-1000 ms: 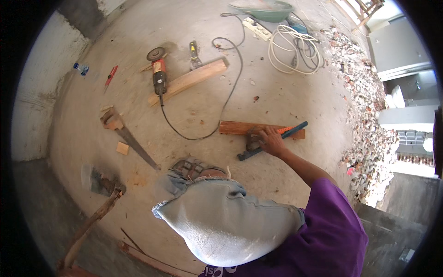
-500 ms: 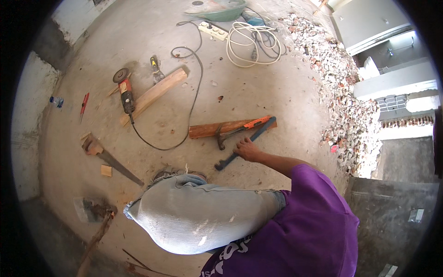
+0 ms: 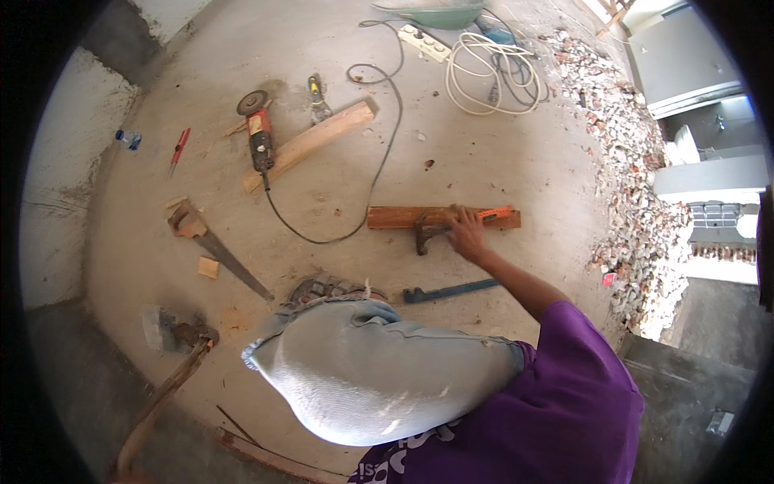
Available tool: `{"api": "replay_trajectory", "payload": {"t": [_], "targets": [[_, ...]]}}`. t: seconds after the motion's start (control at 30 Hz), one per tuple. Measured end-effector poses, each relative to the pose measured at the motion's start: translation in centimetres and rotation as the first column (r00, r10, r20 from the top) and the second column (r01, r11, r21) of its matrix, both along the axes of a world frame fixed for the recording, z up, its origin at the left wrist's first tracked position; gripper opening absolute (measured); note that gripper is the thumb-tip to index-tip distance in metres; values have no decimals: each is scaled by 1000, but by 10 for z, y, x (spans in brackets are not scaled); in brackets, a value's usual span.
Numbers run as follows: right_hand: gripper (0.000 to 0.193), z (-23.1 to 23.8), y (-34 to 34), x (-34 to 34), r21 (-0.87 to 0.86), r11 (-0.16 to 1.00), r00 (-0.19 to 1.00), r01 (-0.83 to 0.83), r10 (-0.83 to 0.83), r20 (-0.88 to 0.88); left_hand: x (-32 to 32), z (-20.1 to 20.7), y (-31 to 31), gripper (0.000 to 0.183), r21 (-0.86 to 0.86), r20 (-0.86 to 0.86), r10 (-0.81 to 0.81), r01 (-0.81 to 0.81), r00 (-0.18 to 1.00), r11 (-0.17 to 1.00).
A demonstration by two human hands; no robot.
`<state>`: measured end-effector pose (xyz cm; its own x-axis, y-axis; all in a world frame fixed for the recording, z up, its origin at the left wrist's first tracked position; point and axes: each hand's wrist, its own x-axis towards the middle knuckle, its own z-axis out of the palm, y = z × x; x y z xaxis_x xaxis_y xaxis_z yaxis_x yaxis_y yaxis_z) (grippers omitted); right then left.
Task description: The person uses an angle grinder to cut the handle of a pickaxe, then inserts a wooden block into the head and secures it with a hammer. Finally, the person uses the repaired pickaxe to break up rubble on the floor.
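Across the whole frame lies a bare concrete floor (image 3: 484, 153), dusty and marked, with a pale wall along the left edge and a bank of broken rubble (image 3: 637, 177) running down the right side. At the top centre sit a coiled white cable (image 3: 492, 73), a white power strip (image 3: 426, 43) and a green basin (image 3: 439, 14). In the upper left, an angle grinder (image 3: 258, 137) rests against a pale timber offcut (image 3: 314, 141), its black cord (image 3: 379, 161) looping toward the middle. A handsaw (image 3: 218, 250) lies at left centre, a red-handled tool (image 3: 179, 148) and a small bottle (image 3: 127, 139) further up. A blue bar (image 3: 450, 290) lies on the floor just below centre.

In the centre, a reddish wooden plank (image 3: 403, 217) lies flat and level. The right hand (image 3: 466, 232) reaches out from a purple sleeve, arm extended, fingers curled down on a dark metal clamp-like tool (image 3: 426, 236) at the plank's near edge; the grip looks closed on it. The left hand is out of sight, hidden below the bent denim-clad knee (image 3: 363, 379) in the lower centre.
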<state>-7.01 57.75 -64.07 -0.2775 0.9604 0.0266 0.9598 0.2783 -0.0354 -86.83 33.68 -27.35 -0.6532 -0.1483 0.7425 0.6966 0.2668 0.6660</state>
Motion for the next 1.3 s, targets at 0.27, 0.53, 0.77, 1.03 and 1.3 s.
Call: {"api": "replay_trajectory", "payload": {"t": [0.27,0.53,0.77,1.03,1.3], "targets": [[34,-12,-13,38,-422,893,967,-159,54,-250,-77,-9,-52,25,-125,-109,-106,92,988,988],[47,25,50,14,-407,914,987,3,-68,-146,-152,-3,55,32,-251,75,-190,203,979,946],[65,-10,66,-45,-441,893,995,-90,62,-78,-214,-5,85,42,-281,199,-106,160,974,946],[39,76,90,-125,-5,954,944,-301,297,-142,-152,-71,122,53,-346,184,-92,152,979,926],[35,129,92,-333,-48,565,510,-824,775,373,172,-102,285,69,-462,643,-639,879,422,115]]}}
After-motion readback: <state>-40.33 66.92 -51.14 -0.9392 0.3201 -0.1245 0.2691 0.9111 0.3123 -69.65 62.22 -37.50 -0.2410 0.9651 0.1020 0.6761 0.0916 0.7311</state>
